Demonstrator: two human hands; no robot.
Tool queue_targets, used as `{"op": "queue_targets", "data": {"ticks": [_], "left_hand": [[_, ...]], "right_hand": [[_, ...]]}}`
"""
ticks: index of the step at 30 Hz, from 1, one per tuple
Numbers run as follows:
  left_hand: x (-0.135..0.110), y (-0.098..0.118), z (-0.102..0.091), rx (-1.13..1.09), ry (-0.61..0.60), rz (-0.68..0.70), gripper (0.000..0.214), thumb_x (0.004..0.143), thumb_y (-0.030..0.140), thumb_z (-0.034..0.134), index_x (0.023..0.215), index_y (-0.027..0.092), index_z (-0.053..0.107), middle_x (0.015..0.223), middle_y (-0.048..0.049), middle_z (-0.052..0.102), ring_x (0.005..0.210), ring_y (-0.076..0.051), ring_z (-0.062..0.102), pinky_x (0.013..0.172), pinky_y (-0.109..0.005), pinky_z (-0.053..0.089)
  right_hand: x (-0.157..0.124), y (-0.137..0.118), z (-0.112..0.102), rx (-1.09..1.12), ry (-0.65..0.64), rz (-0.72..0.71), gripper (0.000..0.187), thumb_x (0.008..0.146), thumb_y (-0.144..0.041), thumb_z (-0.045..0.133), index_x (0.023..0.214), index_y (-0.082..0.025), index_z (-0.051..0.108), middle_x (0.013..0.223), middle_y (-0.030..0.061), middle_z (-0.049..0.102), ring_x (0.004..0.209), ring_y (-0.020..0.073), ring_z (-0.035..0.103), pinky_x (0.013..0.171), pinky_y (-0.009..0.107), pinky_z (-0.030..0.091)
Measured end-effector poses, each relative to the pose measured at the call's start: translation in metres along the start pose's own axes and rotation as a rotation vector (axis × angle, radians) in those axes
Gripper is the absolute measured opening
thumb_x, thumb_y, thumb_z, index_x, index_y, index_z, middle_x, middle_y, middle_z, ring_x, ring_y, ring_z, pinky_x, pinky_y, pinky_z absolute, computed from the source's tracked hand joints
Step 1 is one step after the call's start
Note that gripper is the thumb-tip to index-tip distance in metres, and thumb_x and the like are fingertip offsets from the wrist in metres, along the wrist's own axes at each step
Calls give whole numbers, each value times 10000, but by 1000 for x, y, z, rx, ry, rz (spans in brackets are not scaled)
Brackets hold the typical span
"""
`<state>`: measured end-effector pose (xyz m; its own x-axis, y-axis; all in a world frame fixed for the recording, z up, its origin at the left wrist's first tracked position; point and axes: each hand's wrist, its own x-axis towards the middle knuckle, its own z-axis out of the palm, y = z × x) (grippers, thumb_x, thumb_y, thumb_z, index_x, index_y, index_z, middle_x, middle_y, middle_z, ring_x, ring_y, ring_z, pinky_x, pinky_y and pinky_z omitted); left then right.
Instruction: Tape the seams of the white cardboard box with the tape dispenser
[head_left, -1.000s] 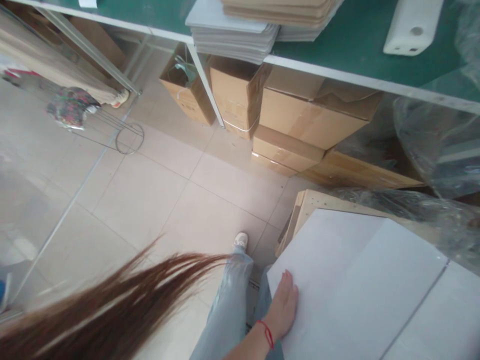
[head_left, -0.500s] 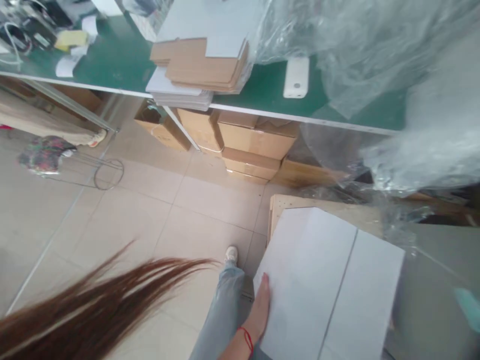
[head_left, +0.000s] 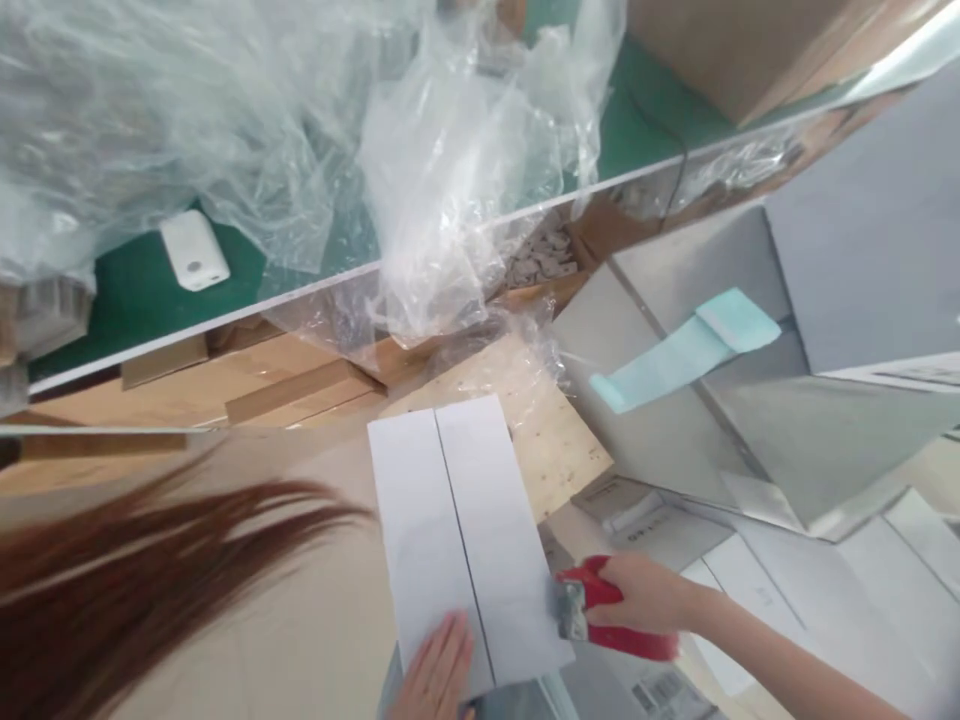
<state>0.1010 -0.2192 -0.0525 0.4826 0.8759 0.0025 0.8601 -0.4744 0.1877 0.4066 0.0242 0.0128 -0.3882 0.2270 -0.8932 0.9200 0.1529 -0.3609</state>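
A white cardboard box (head_left: 469,540) rests in front of me, a dark seam running between its two closed flaps. On its near end my left hand (head_left: 439,665) lies flat with fingers stretched out. To the right of the box, my right hand (head_left: 641,595) is wrapped round a red tape dispenser (head_left: 634,640). The dispenser's metal head points at the box's right edge; I cannot tell whether it touches. Beyond the box is a wooden board (head_left: 559,445), partly covered by clear plastic.
The green worktable (head_left: 247,255) holds clear plastic bags (head_left: 465,130) and a white device (head_left: 195,250). Brown cartons (head_left: 292,400) stand beneath it. To the right are a large grey box (head_left: 870,220), a pale turquoise strip (head_left: 697,345) and white boxes (head_left: 795,570). Long hair hangs at left.
My view has swung to the right. The white box has turned so its seam faces me, and my right hand has come into view holding the tape dispenser.
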Motion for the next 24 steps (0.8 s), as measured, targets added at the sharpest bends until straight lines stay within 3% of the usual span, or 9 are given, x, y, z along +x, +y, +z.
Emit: {"op": "queue_targets", "data": {"ticks": [4,8,11,13,15,17,20,22,24], "left_hand": [[24,-10,-5,49,-50,111,854,762,194,502,1549,75,192,1322,-24,673,1181,-182,619,966,-288,486],[18,-12,-1,98,-113,143,720,696,152,523,1416,144,515,1334,-34,668,1267,-201,560,1076,-299,425],[14,-11,4,99,-103,142,551,729,184,552,1272,157,637,1355,-50,654,1436,-226,391,1225,-322,273],[16,-11,4,65,-30,134,427,839,326,555,1210,140,659,1495,-75,523,1511,-245,250,1278,-342,168],[23,-14,2,44,13,161,444,928,443,487,1177,116,656,1628,-101,284,1533,-266,170,1292,-349,124],[33,-19,-2,54,15,245,403,974,390,430,1167,118,656,1658,-95,180,1534,-270,155,1293,-350,110],[54,-24,-5,54,-20,370,373,998,353,396,1173,186,680,1583,-20,403,1529,-226,193,1292,-340,99],[73,-26,-5,32,-65,418,381,1003,395,399,1204,229,677,1463,31,559,1471,-170,317,1261,-288,186],[95,-26,-4,8,-127,448,387,1004,403,410,1274,242,637,1406,61,611,1380,-129,422,1176,-240,317]], "right_hand": [[-20,2,-12,48,-13,-11,365,766,-489,589,779,-144,706,865,193,742,810,373,693,654,396,405],[-45,-2,-19,81,-1,33,360,747,-493,578,780,-154,693,861,194,735,809,382,689,650,409,406],[-48,2,-23,71,31,18,346,746,-493,567,776,-173,694,844,157,736,804,349,696,651,388,432],[-42,14,-26,31,62,8,342,738,-466,564,769,-156,704,853,170,737,816,356,699,663,391,448],[-34,35,-31,4,80,17,346,733,-452,563,768,-143,714,845,183,737,811,370,700,658,397,442],[-28,61,-36,-11,85,36,355,737,-458,566,765,-140,721,820,182,735,787,373,699,631,391,416],[-23,103,-42,-41,99,65,351,756,-449,578,766,-134,730,799,182,731,761,360,694,589,371,359],[-20,129,-43,-56,122,87,331,772,-425,596,799,-126,738,820,183,733,766,339,690,585,361,337],[-15,151,-40,-65,148,111,308,790,-399,619,850,-121,737,849,171,736,772,299,681,602,346,347]]}}
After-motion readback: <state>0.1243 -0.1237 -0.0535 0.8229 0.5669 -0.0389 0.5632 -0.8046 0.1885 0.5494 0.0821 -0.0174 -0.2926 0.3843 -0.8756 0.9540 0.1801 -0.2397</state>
